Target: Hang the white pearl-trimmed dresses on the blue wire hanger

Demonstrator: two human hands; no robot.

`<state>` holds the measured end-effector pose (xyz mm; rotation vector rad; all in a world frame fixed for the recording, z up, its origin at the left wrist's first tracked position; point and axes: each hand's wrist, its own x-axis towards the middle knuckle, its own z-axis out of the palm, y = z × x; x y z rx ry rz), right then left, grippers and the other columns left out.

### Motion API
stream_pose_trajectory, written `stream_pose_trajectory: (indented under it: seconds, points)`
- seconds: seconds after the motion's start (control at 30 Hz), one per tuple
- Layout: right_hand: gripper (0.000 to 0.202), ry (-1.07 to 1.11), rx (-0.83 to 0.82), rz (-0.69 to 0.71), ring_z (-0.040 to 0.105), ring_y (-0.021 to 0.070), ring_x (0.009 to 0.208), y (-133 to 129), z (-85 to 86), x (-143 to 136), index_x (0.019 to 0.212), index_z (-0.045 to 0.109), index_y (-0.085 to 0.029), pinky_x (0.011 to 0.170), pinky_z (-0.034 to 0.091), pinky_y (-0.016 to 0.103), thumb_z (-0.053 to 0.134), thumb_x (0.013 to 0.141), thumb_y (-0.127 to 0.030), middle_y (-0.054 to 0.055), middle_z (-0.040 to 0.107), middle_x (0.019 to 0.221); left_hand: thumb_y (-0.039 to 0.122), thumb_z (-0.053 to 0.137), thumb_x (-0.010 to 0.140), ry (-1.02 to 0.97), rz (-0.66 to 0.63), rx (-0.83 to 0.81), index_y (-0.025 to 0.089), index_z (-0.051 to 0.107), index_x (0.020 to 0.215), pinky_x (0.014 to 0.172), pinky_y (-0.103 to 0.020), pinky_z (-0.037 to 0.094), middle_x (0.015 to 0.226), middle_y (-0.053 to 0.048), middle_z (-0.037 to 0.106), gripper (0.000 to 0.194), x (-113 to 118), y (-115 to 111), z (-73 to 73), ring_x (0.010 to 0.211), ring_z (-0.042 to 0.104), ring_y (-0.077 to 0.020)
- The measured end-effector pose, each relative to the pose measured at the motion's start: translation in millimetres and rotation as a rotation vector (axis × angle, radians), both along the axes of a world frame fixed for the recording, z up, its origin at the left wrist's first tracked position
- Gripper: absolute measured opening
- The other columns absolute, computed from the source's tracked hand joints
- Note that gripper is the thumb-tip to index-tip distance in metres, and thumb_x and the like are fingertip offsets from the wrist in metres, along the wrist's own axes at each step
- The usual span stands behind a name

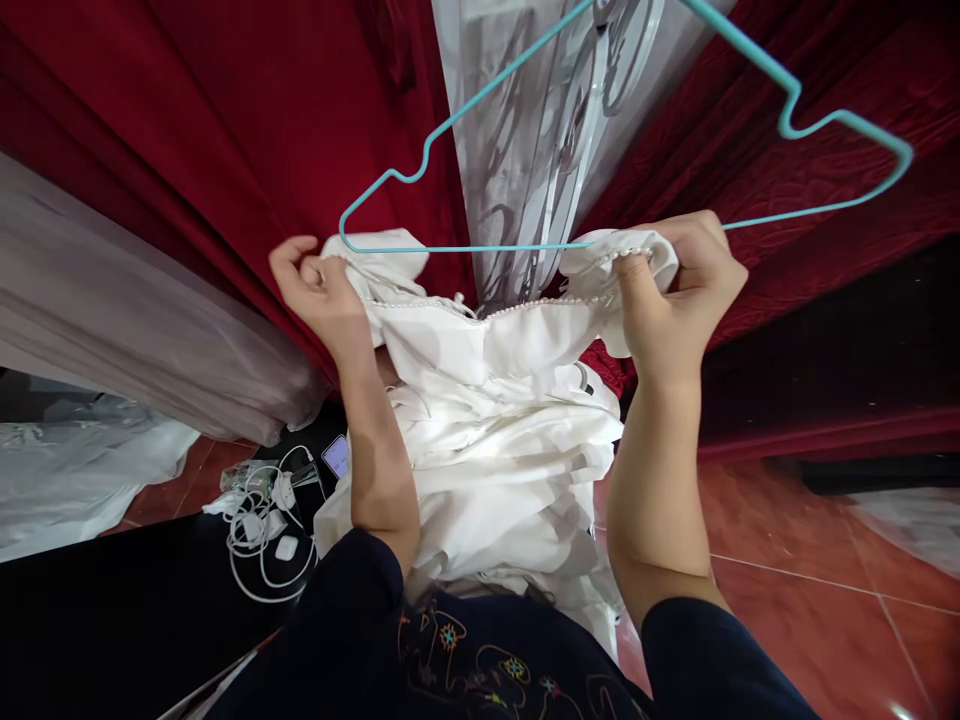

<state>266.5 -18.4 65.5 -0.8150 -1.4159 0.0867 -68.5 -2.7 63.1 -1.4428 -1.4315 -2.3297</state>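
Note:
A white dress (480, 440) with a beaded neckline hangs down in front of my body, its lower folds bunched toward my lap. My left hand (319, 285) is closed on the dress at its left shoulder, with part of the grip hidden by the cloth. On the other side my right hand (679, 280) pinches the beaded edge, thumb on top. A light-blue wire hanger (495, 247) lies across both shoulder parts; its bottom bar crosses the left shoulder's cloth and passes behind my right hand. The hanger's top runs out of view.
Dark red curtains (247, 150) flank a whitish panel (510, 130) ahead. A black table (135, 610) at left carries tangled white cables (255, 530), a small white case (286, 547) and a phone (337, 456). Red floor tiles (810, 560) show at right.

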Motion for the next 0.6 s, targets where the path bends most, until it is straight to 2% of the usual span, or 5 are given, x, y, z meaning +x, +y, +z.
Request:
stream_pose_trajectory:
  seconds: [0.13, 0.3, 0.43, 0.53, 0.6]
  points:
    - [0.012, -0.005, -0.017, 0.0, 0.064, 0.0233, 0.086, -6, -0.3, -1, 0.09, 0.076, -0.028, 0.081, 0.05, 0.042, 0.074, 0.096, -0.039, 0.007, 0.073, 0.087, 0.037, 0.064, 0.097, 0.17, -0.024, 0.089, 0.024, 0.054, 0.095, 0.088, -0.041, 0.048, 0.097, -0.002, 0.052, 0.017, -29, 26, 55.9, 0.09, 0.052, -0.0164]
    - [0.015, 0.008, -0.043, -0.021, 0.065, 0.0239, 0.087, -10, -0.8, -10, 0.088, 0.076, -0.03, 0.082, 0.053, 0.044, 0.073, 0.098, -0.04, 0.004, 0.072, 0.088, 0.031, 0.089, 0.081, 0.397, 0.01, -0.1, 0.025, 0.046, 0.093, 0.079, -0.037, 0.052, 0.095, 0.005, 0.057, 0.046, -19, 67, 97.8, 0.081, 0.046, -0.0119]
    - [0.016, 0.048, 0.01, -0.016, 0.066, 0.0223, 0.087, -11, -2.7, -20, 0.088, 0.076, -0.024, 0.08, 0.054, 0.041, 0.073, 0.097, -0.038, 0.003, 0.072, 0.088, 0.03, 0.081, 0.09, 0.576, -0.191, -0.208, 0.031, 0.055, 0.106, 0.072, -0.042, 0.049, 0.098, 0.003, 0.06, 0.03, 22, 42, 104.0, 0.069, 0.044, -0.0146]
    - [0.018, 0.058, -0.016, -0.038, 0.067, 0.0209, 0.089, -11, -4.1, -22, 0.089, 0.076, -0.022, 0.082, 0.054, 0.039, 0.072, 0.098, -0.038, 0.004, 0.071, 0.088, 0.039, 0.068, 0.102, 0.491, -0.35, 0.096, 0.036, 0.057, 0.117, 0.082, -0.04, 0.053, 0.096, 0.001, 0.059, 0.019, 58, -1, 96.1, 0.087, 0.061, -0.017]
    - [0.019, 0.048, -0.033, -0.05, 0.067, 0.021, 0.09, -10, -4.8, -22, 0.089, 0.075, -0.022, 0.084, 0.054, 0.039, 0.072, 0.098, -0.038, 0.004, 0.07, 0.089, 0.04, 0.062, 0.106, 0.445, -0.448, 0.061, 0.037, 0.055, 0.127, 0.11, -0.04, 0.053, 0.126, -0.001, 0.062, 0.023, 80, -27, 85.8, 0.117, 0.066, -0.0203]
